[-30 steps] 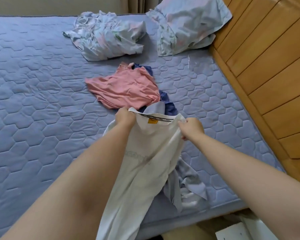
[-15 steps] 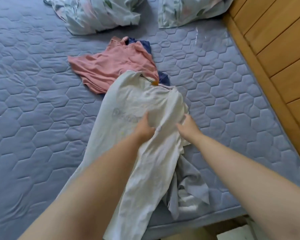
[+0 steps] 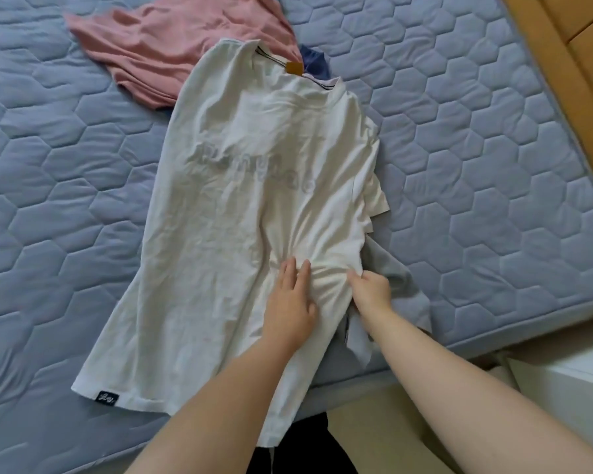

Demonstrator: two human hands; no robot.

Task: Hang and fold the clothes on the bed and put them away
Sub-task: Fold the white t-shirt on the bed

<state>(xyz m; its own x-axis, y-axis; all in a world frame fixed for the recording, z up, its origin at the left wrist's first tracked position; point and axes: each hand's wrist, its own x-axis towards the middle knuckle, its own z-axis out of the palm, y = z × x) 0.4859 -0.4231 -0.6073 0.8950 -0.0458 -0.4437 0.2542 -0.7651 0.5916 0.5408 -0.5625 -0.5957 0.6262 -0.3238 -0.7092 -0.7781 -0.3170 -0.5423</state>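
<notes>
A white T-shirt (image 3: 254,186) with faint grey lettering lies spread on the blue quilted bed (image 3: 48,165), collar away from me and hem hanging over the near edge. My left hand (image 3: 290,302) presses flat on the shirt's lower middle, fingers straight. My right hand (image 3: 370,289) pinches the shirt's right side edge, bunching the cloth into folds. A pink garment (image 3: 172,46) lies beyond the collar, over a dark blue one (image 3: 314,63). A grey garment (image 3: 391,285) lies under the shirt's right side.
A wooden headboard or panel (image 3: 569,63) runs along the bed's right side. A white piece of furniture (image 3: 569,374) stands off the bed's near right corner. My dark trousers (image 3: 302,449) show below the bed edge.
The shirt went from being held up by its collar to lying flat on the bed. Both hands slid down from the collar to the lower right part. The camera tilted down and closer.
</notes>
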